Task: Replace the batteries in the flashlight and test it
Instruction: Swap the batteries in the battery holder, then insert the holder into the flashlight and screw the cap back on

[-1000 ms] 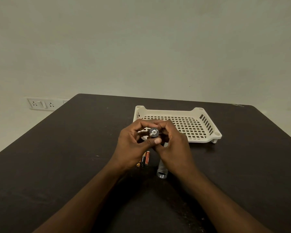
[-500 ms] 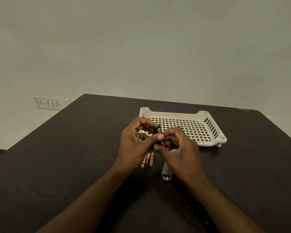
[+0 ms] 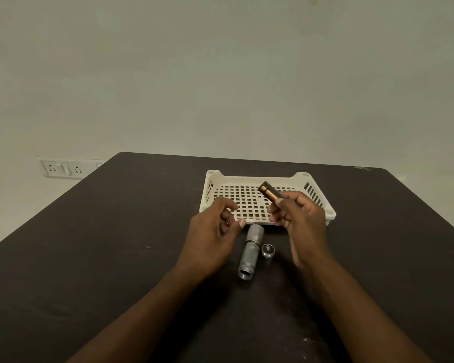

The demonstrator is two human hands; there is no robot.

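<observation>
Hands split since earlier: right hand [image 3: 296,216] lifts battery holder [image 3: 270,193] clear, fingers pinching it; left hand [image 3: 212,229] released, empty. Holder is loaded, I judge. Next: slide it into flashlight body [image 3: 249,254] on worktop [image 3: 89,258], then cap [image 3: 268,250].

Right hand [image 3: 298,218] holds battery holder [image 3: 270,193] above tray [image 3: 315,180].

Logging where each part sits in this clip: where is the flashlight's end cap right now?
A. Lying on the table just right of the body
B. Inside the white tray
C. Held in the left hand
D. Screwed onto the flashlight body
A: the end cap lies loose on the table beside the flashlight body, whose near end is open.
</observation>
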